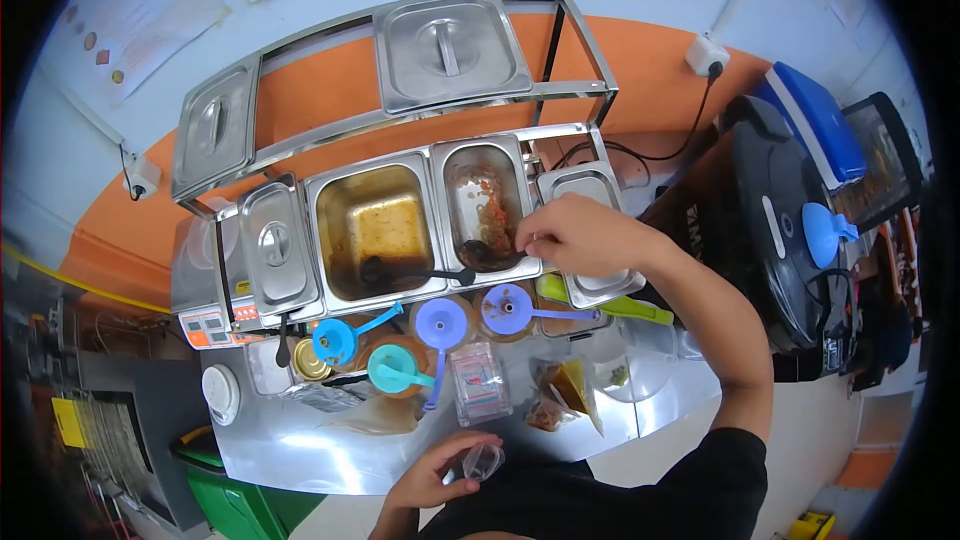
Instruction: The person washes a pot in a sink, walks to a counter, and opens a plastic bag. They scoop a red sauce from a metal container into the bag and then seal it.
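Note:
My right hand (580, 235) reaches over the smaller steel pan (460, 155), fingers closed around the handle end of a black ladle (482, 254). The ladle's head lies low in the pan, beside reddish chopped food (492, 210) along the right side. Near my body at the counter's front edge, my left hand (435, 475) holds a small clear plastic cup (483, 461). To the left, a larger steel pan (330, 205) contains shallow yellowish-brown liquid; a second black ladle (420, 273) rests in it with its handle over the front rim.
Lidded pans (275, 240) flank the two uncovered ones, under a steel rack (340, 125). In front stand containers with blue, teal and purple pump tops (440, 323). A clear packet (480, 385) and a food bag (565, 390) lie nearer. A black appliance (745, 230) stands right.

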Available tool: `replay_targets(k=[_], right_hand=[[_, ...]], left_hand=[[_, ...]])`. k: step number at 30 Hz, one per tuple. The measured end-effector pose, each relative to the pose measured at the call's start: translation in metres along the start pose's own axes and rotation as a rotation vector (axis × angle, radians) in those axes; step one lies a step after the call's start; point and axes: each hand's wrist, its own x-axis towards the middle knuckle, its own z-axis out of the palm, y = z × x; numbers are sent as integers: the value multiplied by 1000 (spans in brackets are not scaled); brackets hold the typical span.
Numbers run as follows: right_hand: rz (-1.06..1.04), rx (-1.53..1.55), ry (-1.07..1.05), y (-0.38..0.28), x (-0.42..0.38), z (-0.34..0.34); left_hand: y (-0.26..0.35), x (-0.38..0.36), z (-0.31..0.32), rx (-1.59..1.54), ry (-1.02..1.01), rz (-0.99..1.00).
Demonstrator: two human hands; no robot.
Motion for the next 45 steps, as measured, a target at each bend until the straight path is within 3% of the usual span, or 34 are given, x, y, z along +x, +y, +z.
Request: replay_targets(k=[2,3,5,7,11,15,17,20,22,26,30,42,45], right_hand=[[284,490,12,6,-5,-4],[280,485,15,8,-8,-3],[620,936,49,12,-15,-1],[693,1088,78,18,-25,0],[795,1388,186,29,-37,13],[785,1546,238,26,-48,8],[778,1560,247,25,-53,5],[807,1537,354,23,-57,0],[685,1537,362,25,-60,1],[671,1525,381,19,-62,-4],[728,1336,471,13,-61,3],[621,1326,439,9,-61,-34],[649,1274,451,-1,-54,-45]], left_hand=[[27,-7,3,52,-7,20],[44,-13,2,148,-10,51],[79,-22,0,250,-9,92],[111,-32,-4,440,75,179],[155,-30,-11,523,380,365],[191,9,-29,681,438,467],[200,34,-40,716,443,508],[203,77,-55,657,448,405],[203,104,-62,725,399,259],[185,146,-87,724,362,211],[179,159,-100,745,348,167],[173,190,-94,1026,333,256],[167,195,-85,889,352,300]])
